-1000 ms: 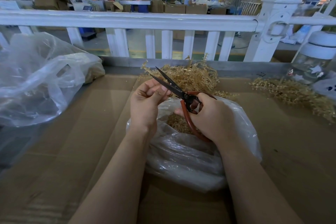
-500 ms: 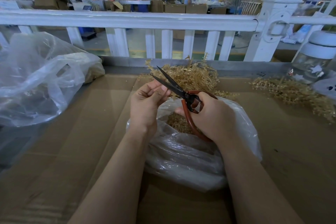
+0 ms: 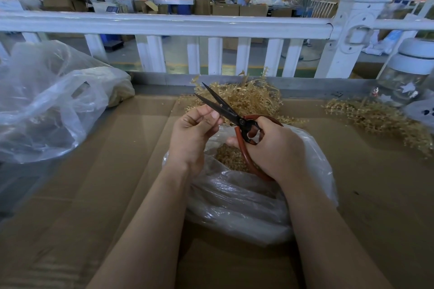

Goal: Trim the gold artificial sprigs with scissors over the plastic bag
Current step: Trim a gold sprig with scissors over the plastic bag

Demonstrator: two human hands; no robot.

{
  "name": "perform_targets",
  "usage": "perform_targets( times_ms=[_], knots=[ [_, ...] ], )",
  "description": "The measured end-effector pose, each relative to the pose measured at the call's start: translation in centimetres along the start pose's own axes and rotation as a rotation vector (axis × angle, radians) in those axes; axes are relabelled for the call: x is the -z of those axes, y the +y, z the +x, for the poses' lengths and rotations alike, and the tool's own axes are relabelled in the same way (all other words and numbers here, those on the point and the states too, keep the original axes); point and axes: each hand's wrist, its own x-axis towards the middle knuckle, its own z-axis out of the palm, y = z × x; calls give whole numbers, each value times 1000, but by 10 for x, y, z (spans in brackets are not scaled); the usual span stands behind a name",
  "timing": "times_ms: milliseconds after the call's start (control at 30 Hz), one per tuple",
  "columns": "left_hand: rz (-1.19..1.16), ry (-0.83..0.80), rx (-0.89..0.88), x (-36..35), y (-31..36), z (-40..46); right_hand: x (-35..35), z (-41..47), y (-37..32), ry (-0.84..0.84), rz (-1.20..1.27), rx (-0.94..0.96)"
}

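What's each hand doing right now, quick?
Left hand: fingers curled, pinching something small by the blades; what it is cannot be told.
Right hand: grips the red-handled scissors, blades open.

Right hand (image 3: 274, 148) holds open scissors (image 3: 225, 110) over bag (image 3: 246, 202).

Red-handled scissors (image 3: 237, 122), gold sprigs (image 3: 249, 98).
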Motion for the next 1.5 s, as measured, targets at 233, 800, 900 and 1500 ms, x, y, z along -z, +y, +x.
perform_targets(
  times_ms=[233,800,900,1500],
  knots=[
    [-19,9,7,-3,3,-2,-2,0,1,42,23,23],
    [-58,-13,91,-5,4,-3,-2,1,0,-50,192,-90],
    [-2,1,171,-7,0,-5,-4,4,-3,-107,396,-202],
    [163,-99,225,-12,4,-10,0,8,-11,-168,728,-307]
  ],
)
